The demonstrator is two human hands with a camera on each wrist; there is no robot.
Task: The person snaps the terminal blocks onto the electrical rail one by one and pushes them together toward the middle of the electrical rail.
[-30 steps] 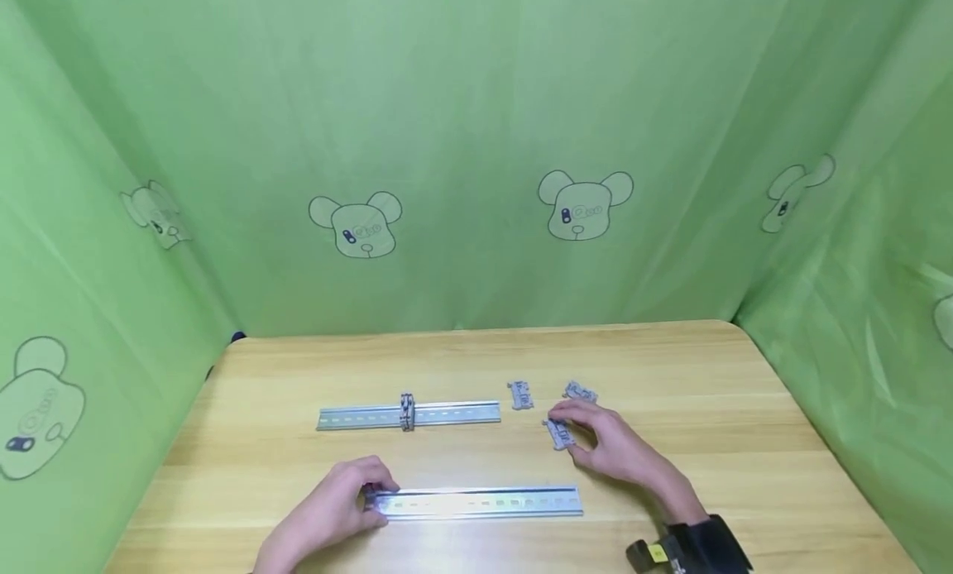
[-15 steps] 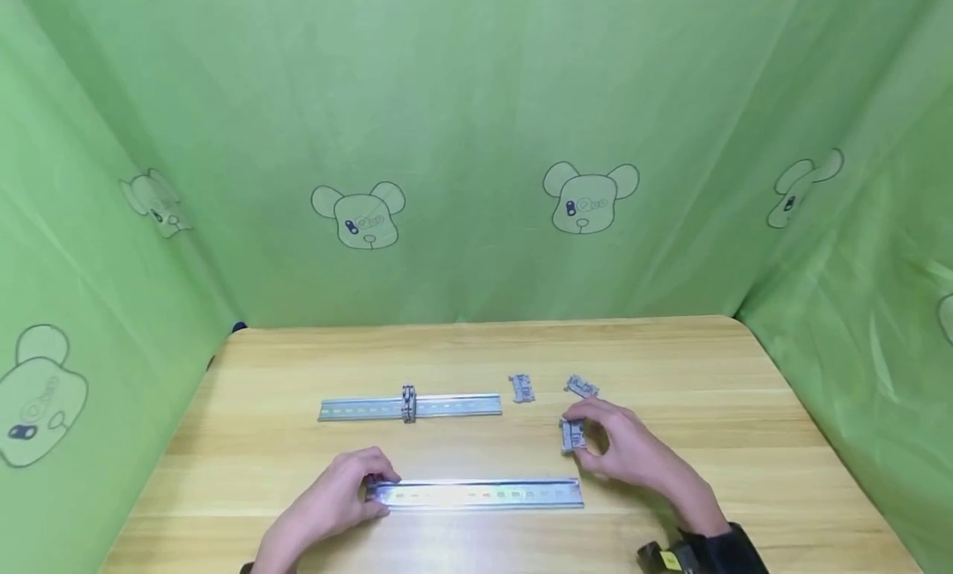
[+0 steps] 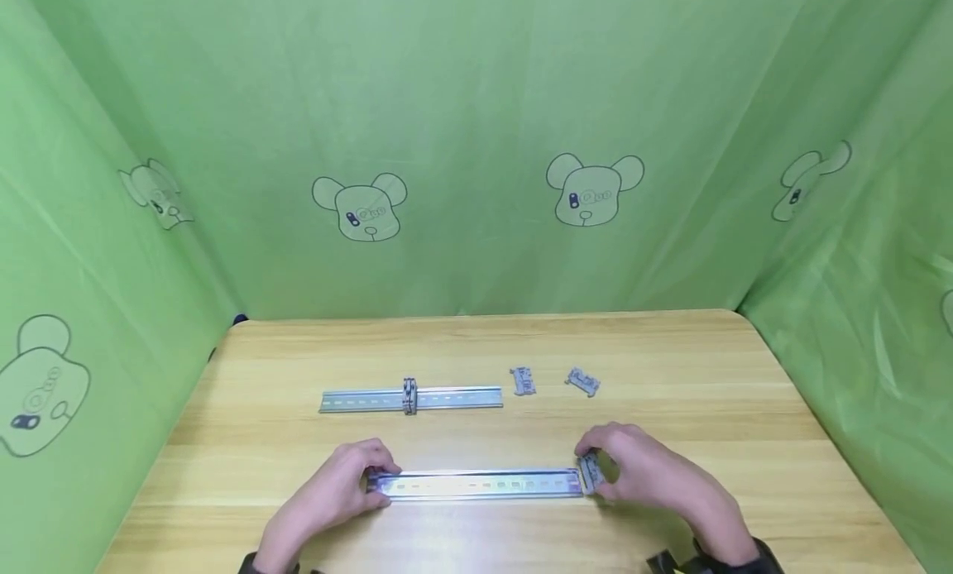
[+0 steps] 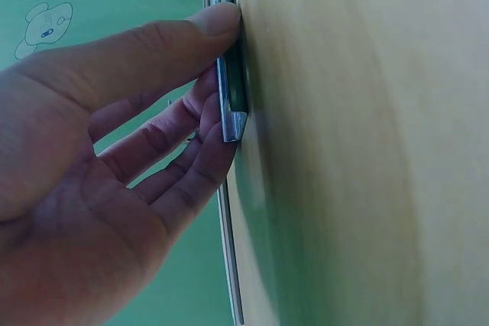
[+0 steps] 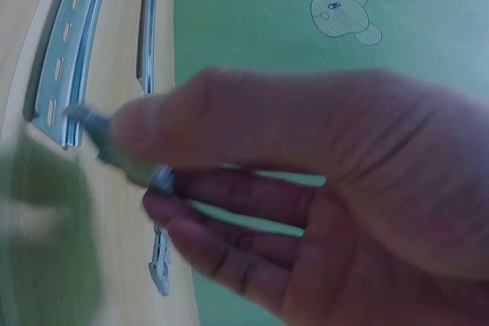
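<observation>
Near the front of the table lies a slotted metal DIN rail (image 3: 484, 485). My left hand (image 3: 338, 490) grips its left end, thumb on the near edge and fingers on the far edge, as the left wrist view also shows. At the rail's right end my right hand (image 3: 644, 471) pinches a grey terminal block (image 3: 591, 473) between thumb and fingers. In the right wrist view this block (image 5: 114, 146) is blurred and tilted close to the rail's end (image 5: 57, 108); whether they touch I cannot tell.
Farther back lies a second DIN rail (image 3: 365, 401) bearing grey terminal blocks (image 3: 409, 396) upright near its middle. Two loose terminal blocks, one (image 3: 524, 381) beside that rail and another (image 3: 582, 382) farther right, lie flat on the wooden table (image 3: 670, 351). Green curtains (image 3: 462, 102) surround the table.
My right hand has carried its terminal block from near the loose blocks toward me, to the front rail's right end, turning it. My left hand keeps its grip. The view has tilted slightly.
</observation>
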